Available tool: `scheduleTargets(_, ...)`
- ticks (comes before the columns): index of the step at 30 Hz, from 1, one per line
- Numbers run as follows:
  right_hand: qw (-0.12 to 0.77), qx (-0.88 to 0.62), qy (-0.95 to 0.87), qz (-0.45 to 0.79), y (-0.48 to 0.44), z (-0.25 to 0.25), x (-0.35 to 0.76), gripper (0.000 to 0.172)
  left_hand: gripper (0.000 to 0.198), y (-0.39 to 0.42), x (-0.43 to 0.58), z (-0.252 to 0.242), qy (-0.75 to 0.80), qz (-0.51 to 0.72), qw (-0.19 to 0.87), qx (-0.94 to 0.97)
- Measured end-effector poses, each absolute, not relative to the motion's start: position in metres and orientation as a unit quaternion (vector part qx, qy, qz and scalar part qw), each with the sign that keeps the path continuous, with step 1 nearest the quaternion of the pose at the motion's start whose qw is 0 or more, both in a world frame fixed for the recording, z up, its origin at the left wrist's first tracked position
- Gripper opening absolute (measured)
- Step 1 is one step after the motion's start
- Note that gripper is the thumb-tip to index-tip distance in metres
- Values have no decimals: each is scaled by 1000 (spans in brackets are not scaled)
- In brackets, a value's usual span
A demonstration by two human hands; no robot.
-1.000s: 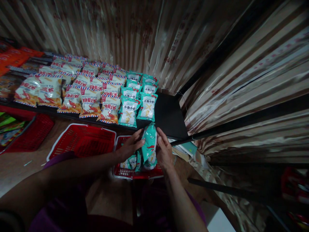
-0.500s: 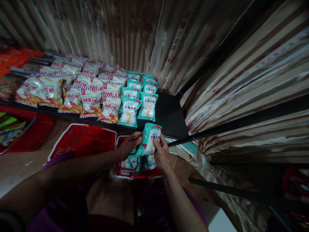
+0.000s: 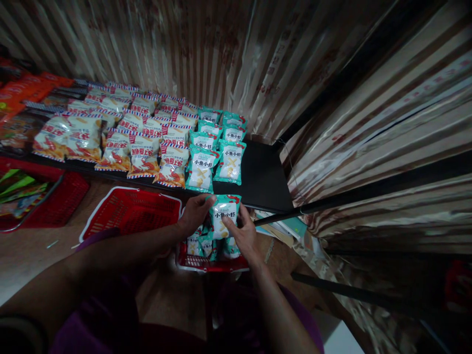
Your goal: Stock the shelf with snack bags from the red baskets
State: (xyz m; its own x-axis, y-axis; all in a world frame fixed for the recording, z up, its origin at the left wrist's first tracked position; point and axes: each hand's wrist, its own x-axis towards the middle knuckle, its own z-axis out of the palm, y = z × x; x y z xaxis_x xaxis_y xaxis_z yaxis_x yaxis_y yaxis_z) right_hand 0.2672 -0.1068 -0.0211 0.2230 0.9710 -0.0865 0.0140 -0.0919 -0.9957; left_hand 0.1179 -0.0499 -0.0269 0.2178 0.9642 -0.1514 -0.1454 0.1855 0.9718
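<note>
Between my two hands is a teal and white snack bag [image 3: 224,209], held upright with its printed front facing me. My left hand [image 3: 197,214] grips its left edge near the top. My right hand [image 3: 245,233] holds the right side, thumb across the front. Below the bag, a red basket [image 3: 212,265] holds several more teal bags, partly hidden by my hands. Just beyond, matching teal snack bags [image 3: 230,162] stand in two columns on the black shelf [image 3: 263,172].
Left of the teal bags, several white and orange snack bags [image 3: 143,155] fill the shelf. A second red basket [image 3: 134,211] lies on the floor, and another red basket [image 3: 66,196] holds green packets. A dark bar [image 3: 332,199] crosses at right before striped sheeting [image 3: 416,137].
The held bag has turned from a tilt to nearly upright and shifted slightly left. My left hand now grips its upper left edge. The view has shifted slightly.
</note>
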Motion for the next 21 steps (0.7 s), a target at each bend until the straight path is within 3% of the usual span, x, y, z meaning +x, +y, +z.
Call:
scheduleTargets(6, 543, -569, -381, 486, -103, -32, 271, 33, 40, -51, 116, -27, 436, 435, 621, 485)
scheduleTargets(21, 609, -603, -224, 464, -98, -43, 278, 24, 42, -54, 121, -31, 407, 388, 658, 501)
